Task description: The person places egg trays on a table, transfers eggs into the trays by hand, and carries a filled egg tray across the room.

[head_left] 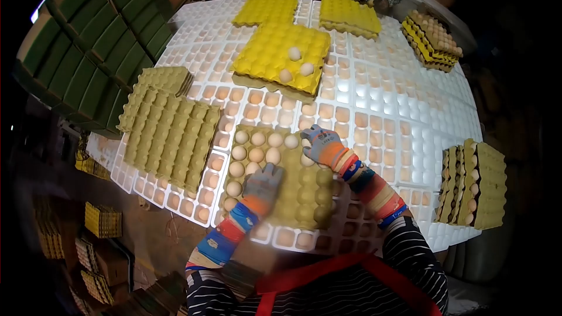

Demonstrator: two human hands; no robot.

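Note:
An olive pulp egg tray [298,193] lies in front of me on white plastic trays, with eggs [256,155] in its left columns and along its top row. My left hand [264,184], in a grey and orange glove, is over the left-middle cells, fingers bent down and blurred; what it holds, if anything, is hidden. At the tray's upper right, my right hand [322,143], gloved alike, has its fingers curled at an egg [307,160] beside the palm. Whether it grips an egg is not clear. The tray's lower right cells hold no eggs.
Yellow trays [275,52] with three loose eggs lie beyond. Olive stacks stand left [172,134] and right [489,187]. Another stack with eggs [430,41] is at the back right. Across the table a person's hands [380,4] are near yellow trays [350,14]. Green boxes [88,47] rise at left.

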